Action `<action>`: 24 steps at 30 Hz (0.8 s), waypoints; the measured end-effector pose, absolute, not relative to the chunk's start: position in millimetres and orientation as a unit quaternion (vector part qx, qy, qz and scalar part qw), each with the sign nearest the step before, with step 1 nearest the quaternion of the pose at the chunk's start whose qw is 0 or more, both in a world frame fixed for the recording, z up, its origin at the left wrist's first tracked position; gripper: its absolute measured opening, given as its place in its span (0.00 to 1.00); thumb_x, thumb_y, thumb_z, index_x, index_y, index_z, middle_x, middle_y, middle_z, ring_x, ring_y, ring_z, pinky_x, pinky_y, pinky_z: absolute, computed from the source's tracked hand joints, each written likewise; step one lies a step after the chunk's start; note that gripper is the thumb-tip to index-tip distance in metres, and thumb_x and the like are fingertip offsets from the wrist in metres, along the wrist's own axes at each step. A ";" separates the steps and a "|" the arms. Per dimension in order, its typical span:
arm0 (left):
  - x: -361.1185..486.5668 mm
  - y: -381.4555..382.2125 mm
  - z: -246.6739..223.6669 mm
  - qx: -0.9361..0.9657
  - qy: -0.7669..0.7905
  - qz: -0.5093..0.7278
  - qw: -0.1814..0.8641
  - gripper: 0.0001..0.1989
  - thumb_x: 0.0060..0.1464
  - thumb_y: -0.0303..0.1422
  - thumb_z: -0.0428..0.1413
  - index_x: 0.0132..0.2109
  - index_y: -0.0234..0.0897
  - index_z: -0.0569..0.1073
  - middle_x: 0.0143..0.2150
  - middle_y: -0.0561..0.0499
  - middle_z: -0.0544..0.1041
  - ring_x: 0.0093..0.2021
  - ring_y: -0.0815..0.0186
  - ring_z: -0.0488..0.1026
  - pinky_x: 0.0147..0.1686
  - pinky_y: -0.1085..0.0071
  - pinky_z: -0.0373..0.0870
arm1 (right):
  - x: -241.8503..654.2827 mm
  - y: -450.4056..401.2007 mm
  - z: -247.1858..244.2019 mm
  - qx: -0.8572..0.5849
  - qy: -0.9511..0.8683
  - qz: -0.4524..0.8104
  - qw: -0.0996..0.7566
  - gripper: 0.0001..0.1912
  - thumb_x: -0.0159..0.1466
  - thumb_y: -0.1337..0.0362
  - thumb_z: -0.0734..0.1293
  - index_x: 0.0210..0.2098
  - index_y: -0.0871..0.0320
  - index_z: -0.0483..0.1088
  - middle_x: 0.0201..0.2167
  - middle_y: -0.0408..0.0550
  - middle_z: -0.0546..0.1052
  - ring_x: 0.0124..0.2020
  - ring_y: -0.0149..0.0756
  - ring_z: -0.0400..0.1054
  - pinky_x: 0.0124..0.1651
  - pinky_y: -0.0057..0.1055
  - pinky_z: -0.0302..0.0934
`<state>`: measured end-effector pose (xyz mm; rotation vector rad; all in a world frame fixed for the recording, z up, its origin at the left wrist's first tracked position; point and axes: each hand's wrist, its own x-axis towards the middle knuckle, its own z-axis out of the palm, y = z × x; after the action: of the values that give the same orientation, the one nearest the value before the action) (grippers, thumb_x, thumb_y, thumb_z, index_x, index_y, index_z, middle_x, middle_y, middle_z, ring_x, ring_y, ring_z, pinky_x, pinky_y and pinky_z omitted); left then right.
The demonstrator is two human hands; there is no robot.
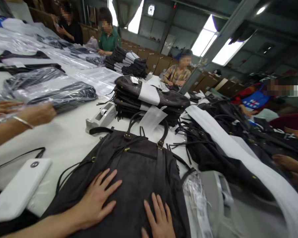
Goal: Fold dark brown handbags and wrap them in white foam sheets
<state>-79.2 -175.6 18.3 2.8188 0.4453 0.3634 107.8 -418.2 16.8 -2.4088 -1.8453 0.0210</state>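
Observation:
A black handbag lies flat on the white table in front of me, its two handles pointing away. Brass-coloured fittings and a short zip show near its top. My left hand rests on the bag's left half with the fingers spread. Lower on the right half, my right hand lies with its fingers stretched out, partly cut off by the bottom edge. Neither hand grips anything. Just beyond the handles sits a stack of black bags with white paper bands around them.
Tape dispensers stand behind the bag and at its right. A white power bank with a cable lies left. A co-worker's hands are beside plastic-wrapped bags. More black bags and a white paper strip lie right. Several people work around.

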 end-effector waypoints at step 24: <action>-199.3 -347.4 -13.1 0.623 0.351 0.123 0.689 0.25 0.47 0.55 0.55 0.37 0.36 0.73 0.31 0.49 0.78 0.33 0.60 0.75 0.32 0.70 0.70 | -4.0 -443.5 50.8 -0.795 -0.604 0.025 0.037 0.42 0.58 0.57 0.68 0.67 0.54 0.46 0.65 0.60 0.55 0.64 0.52 0.49 0.63 0.53 0.41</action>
<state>-199.3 -347.4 -13.1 1.3929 0.7843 0.2762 -4.0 -443.5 50.8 -2.4411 -1.8551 0.0781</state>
